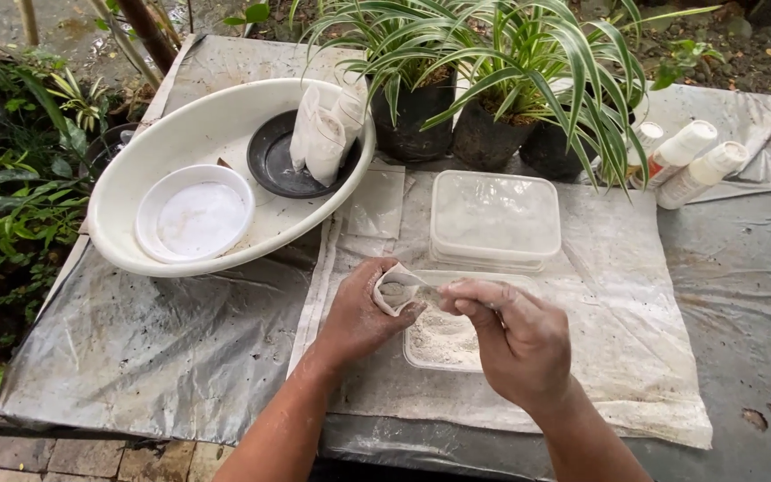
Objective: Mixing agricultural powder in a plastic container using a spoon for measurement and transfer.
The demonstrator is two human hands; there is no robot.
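Hands [439, 326] hold pouch [394, 290], mouth facing right

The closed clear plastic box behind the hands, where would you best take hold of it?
Probably by its two short ends, coming down from above. The lidded box lies flat, its lid too broad for one hand, the open tray crowds its near side and plant pots the far.

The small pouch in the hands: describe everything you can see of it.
The pouch is small, off-white, and looks like thin cloth or paper, dusted with powder. The left hand cups it with its mouth open toward the right hand, whose fingers meet its rim. Grey-white powder shows inside. It is held just above an open clear tub of the same powder.
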